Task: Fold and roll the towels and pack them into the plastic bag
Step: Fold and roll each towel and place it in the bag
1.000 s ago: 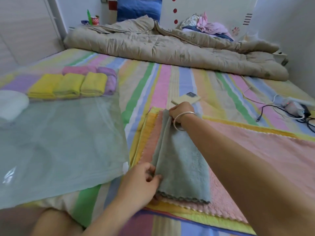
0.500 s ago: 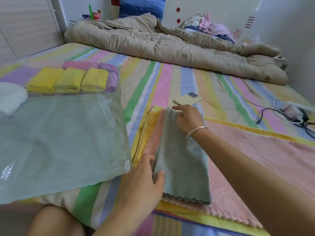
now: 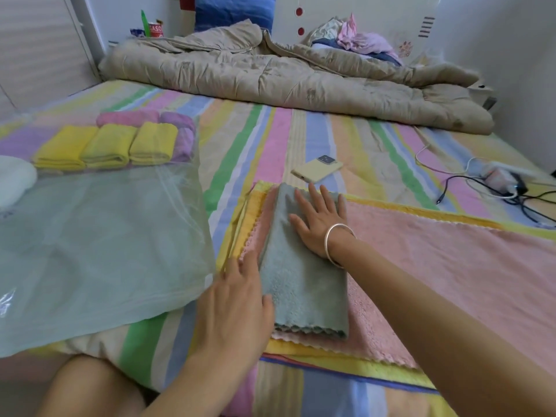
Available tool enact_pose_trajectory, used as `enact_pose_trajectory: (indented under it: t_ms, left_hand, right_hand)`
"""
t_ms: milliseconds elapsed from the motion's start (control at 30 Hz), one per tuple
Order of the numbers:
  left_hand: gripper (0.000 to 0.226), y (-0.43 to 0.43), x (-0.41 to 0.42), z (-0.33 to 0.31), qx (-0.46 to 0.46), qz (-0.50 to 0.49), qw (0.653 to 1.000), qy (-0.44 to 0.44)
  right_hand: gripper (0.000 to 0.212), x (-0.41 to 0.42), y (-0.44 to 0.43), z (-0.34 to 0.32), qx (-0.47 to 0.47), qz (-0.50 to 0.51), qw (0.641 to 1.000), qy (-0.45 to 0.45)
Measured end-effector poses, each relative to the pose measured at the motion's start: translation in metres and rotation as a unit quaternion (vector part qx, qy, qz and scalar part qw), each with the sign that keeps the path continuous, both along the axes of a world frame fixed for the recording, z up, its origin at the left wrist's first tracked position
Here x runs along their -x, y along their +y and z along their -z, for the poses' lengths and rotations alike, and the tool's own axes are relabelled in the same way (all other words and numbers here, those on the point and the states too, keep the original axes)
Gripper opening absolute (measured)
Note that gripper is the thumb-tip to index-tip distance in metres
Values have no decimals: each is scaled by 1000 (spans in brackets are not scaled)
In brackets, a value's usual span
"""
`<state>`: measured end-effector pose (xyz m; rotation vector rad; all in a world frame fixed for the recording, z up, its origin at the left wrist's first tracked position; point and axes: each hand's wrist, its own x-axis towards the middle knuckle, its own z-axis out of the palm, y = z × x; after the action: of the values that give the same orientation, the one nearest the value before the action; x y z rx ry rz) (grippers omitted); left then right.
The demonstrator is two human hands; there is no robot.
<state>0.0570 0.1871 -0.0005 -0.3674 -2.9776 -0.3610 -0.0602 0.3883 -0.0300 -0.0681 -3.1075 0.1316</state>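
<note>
The folded grey towel [image 3: 304,290] lies on the pink towel [image 3: 451,251], right of the plastic bag [image 3: 99,236]. The pinches of 1 s ago are released: both grips are apart, the right hand [image 3: 319,224] pressed flat on it, the left hand [image 3: 237,302] flat at its left edge. Rolling is judged due next.

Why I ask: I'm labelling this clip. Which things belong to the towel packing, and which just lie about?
Job: green towel, pink towel, yellow towel, plastic bag, rolled towels inside it, left hand, right hand.
Lying about: phone, quilt, cables, clothes pile.
</note>
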Motion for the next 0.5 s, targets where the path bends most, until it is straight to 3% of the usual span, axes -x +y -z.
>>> enact_pose_trajectory:
  t_ms: [100,167,233,300,400,500]
  left_hand:
    - [53,6,12,7,-78,131,984,96]
    - [57,14,17,11,-77,230,968,61]
    - [63,16,21,15,-43,266,963,-11]
    - [64,12,29,25,-28,265,961,-69]
    - [50,10,37,27,-118,236,954,-144]
    - [38,11,37,26,-232,214,941,-124]
  right_hand:
    - [85,-54,0,0,-3,-58,998,-23]
    - [96,-101,0,9,12,-105,994,-40]
    - [86,-140,9,16,82,-132,988,-25]
    - [64,-167,23,19,145,-141,978,50]
    - [47,-184,37,25,141,-151,964,165]
    - [49,-176,27,24,95,-146,962,211]
